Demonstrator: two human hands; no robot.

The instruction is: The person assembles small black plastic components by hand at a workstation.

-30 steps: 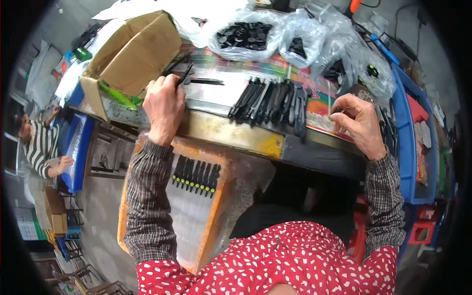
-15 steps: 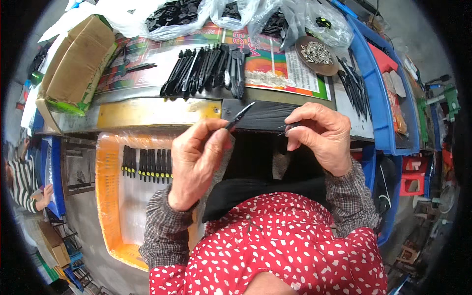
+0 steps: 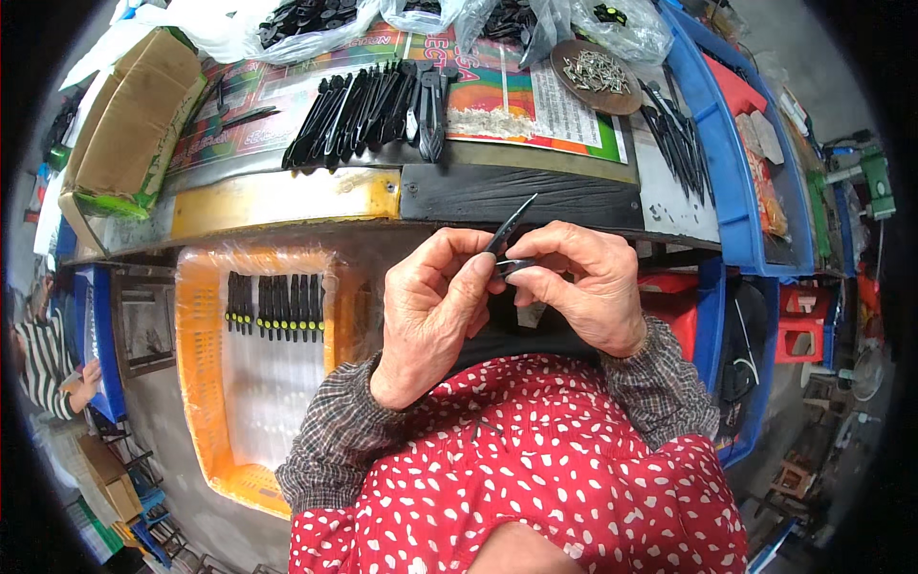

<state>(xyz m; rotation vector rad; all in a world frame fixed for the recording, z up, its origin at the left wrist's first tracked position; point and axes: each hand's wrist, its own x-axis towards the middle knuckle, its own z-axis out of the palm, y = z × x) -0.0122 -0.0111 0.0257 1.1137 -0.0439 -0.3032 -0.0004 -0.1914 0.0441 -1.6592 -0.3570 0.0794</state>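
Note:
My left hand (image 3: 432, 311) pinches a slim black pointed piece (image 3: 514, 220), which looks like half of a hair clip, between thumb and forefinger. Its tip points up and to the right. Close beside it, my right hand (image 3: 591, 292) is closed on a small dark piece (image 3: 516, 265) whose kind I cannot make out. The fingertips of both hands nearly meet, and the pieces' lower ends are hidden by the fingers. Similar long black pieces (image 3: 359, 113) lie in a row on the bench beyond my hands.
An orange crate (image 3: 206, 411) at left holds black clips with yellow dots (image 3: 277, 301). On the bench stand a cardboard box (image 3: 134, 110), a round dish with small metal pins (image 3: 595, 75), more black pieces (image 3: 677, 143) and a blue tray (image 3: 741, 206). Plastic bags of black parts (image 3: 311, 24) lie behind.
My two hands have come together, the left moving right and the right moving left. The black pointed piece now meets or nearly meets the small piece in my right hand. The view has shifted slightly.

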